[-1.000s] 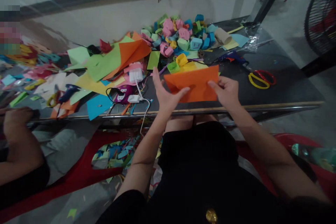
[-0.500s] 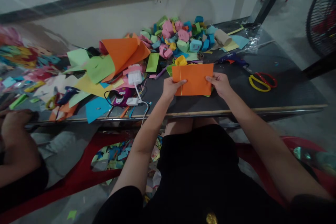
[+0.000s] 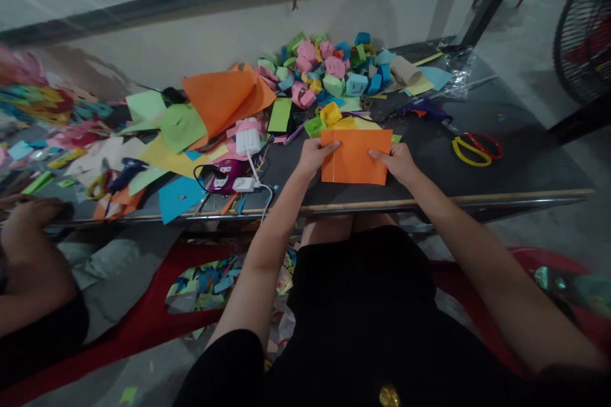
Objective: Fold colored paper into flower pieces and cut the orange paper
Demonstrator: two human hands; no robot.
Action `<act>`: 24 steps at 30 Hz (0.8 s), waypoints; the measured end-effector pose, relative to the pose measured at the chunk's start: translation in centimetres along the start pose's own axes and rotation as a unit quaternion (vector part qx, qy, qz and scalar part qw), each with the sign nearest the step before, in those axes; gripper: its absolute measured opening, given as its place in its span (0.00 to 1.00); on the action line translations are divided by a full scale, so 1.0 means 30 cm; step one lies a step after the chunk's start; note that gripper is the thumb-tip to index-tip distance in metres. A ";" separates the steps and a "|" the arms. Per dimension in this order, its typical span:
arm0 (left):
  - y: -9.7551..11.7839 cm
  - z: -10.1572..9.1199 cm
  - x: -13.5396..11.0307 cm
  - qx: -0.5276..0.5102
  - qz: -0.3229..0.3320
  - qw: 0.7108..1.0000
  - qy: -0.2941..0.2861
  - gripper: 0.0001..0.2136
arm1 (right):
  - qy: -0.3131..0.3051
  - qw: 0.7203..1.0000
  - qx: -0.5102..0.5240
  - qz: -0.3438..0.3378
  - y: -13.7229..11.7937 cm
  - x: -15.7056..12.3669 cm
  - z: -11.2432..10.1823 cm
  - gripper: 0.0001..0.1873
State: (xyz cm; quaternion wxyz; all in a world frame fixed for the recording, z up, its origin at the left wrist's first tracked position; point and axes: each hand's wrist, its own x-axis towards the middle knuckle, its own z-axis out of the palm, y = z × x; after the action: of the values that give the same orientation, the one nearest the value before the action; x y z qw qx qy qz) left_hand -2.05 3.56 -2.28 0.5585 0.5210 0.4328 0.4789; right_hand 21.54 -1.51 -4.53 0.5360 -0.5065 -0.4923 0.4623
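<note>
The work on the orange paper [image 3: 360,166] looks to be at an early stage, judging by how plain the piece is: a flat rectangle with mostly straight edges and a pale line running from top to bottom near its left end. Whether that line is a crease, a seam or an overlapping edge cannot be told, nor whether the paper is one layer or several. The part beyond the line lies flush with the rest, and nothing shows stuck to the face turned to the wearer. The paper is in front of the wearer over the near part of the table [image 3: 529,168]; whether its lower edge touches the surface is unclear. The left hand [image 3: 316,156] pinches the left end, thumb on the face reaching to the line, and the right hand [image 3: 399,160] grips the right end the same way, its fingers mostly hidden behind. Neither hand holds a tool: the scissors [image 3: 472,146] and the glue gun [image 3: 426,109] lie to the right, both out of the grip. Just behind the paper sit a yellow piece [image 3: 330,113] and a green piece [image 3: 314,128], and beyond them a heap [image 3: 331,67] of small formed pieces, which seem much further along than the held sheet.
</note>
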 end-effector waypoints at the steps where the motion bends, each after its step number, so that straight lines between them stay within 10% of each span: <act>1: -0.006 0.000 0.003 0.014 0.017 1.000 0.007 0.18 | 0.004 1.000 -0.001 -0.006 -0.001 -0.001 -0.003 0.29; 7: -0.043 -0.010 0.011 0.048 0.080 0.995 0.027 0.14 | 0.106 0.987 -0.041 -0.110 -0.016 0.016 -0.021 0.35; 24: -0.100 -0.010 0.066 -0.045 0.022 0.990 0.134 0.16 | 0.017 0.986 -0.163 -0.035 0.021 0.066 -0.041 0.19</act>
State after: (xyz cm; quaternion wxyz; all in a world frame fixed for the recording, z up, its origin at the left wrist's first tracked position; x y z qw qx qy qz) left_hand -1.78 5.57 -5.26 0.5074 0.4358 0.4700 0.5760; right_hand 22.95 0.37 -5.04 0.4704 -0.5773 -0.5697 0.3478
